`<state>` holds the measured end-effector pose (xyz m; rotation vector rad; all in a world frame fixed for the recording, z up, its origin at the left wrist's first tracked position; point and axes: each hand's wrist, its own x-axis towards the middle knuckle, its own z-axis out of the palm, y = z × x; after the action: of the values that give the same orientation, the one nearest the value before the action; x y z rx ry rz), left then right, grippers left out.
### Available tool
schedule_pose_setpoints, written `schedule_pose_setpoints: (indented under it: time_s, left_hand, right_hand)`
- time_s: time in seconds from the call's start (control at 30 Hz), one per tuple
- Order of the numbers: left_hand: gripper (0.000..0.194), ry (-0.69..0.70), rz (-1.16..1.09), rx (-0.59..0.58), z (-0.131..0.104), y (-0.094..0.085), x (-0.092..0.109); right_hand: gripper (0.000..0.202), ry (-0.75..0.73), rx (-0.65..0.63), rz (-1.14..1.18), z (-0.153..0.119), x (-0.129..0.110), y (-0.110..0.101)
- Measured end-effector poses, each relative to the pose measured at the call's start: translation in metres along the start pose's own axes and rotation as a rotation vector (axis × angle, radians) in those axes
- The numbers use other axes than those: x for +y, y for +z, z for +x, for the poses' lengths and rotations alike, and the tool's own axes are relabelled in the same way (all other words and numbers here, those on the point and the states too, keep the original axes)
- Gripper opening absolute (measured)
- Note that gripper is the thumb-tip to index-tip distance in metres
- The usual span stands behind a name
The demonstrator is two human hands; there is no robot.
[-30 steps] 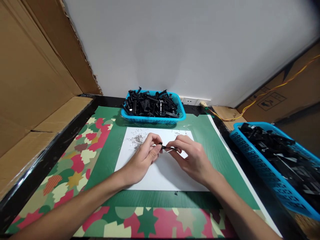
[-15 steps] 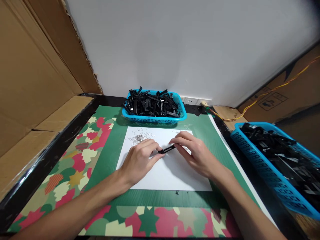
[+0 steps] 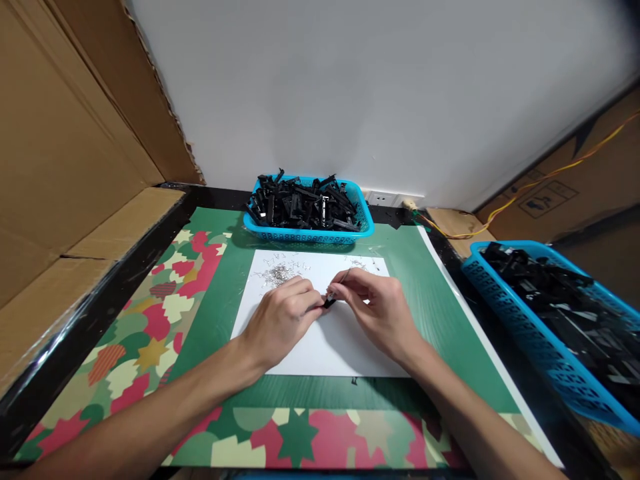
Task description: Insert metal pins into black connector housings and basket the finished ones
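Over one white sheet, left grip holding one black part, right grip pinching one thin piece

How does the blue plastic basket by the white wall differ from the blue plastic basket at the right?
The far basket runs along the white wall; the right basket slants toward the viewer. The far basket shows whole, while the right basket is cut off by the picture's edge and looks larger. Both have perforated sides and hold black parts.
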<state>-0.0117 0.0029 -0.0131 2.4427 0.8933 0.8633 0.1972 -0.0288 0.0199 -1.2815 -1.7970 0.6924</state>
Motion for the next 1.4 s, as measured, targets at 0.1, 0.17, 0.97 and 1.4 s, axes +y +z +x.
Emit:
schedule_pose_setpoints:
  time_s: [0.1,0.17,0.97,1.4]
  left_hand:
    - [0.011,-0.011,0.007,-0.019,0.000,0.000,0.000]
    - [0.012,-0.020,0.006,-0.021,0.000,0.000,0.000]
    - [0.005,-0.127,-0.059,0.038,0.003,-0.001,0.004]
    - [0.011,-0.390,-0.479,0.218,0.012,-0.006,0.009]
  right_hand:
    - [0.016,-0.001,-0.001,-0.006,0.000,0.001,0.001]
    - [0.015,-0.018,0.003,-0.018,0.000,0.001,0.000]
    - [0.023,0.008,0.200,0.160,0.001,0.008,0.003]
    - [0.019,0.109,0.099,-0.485,0.025,0.064,-0.039]
